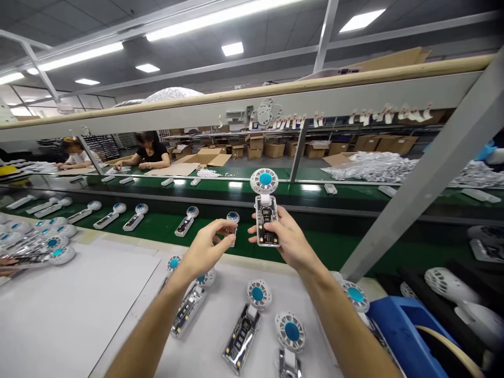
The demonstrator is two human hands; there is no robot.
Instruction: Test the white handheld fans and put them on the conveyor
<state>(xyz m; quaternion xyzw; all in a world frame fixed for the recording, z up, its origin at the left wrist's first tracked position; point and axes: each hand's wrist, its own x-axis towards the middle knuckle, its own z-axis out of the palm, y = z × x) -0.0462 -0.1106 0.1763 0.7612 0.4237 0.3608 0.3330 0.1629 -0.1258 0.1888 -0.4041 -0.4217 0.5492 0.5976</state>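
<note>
My right hand [290,240] is closed round the clear handle of a small hand-held fan [266,211], held upright with its white round head and blue hub at the top. My left hand [207,248] is just to its left, fingers pinched together near the handle; what they hold is too small to make out. Both hands hover over the front edge of the green conveyor belt [334,247]. Below them, several more fans [246,325] lie flat on the white worktop [79,310].
More fans [134,218] ride the belt to the left, and a heap of them [51,244] lies at the far left. A grey diagonal frame post [425,173] rises on the right. A blue bin [397,328] sits at lower right. Two people [149,152] work across the line.
</note>
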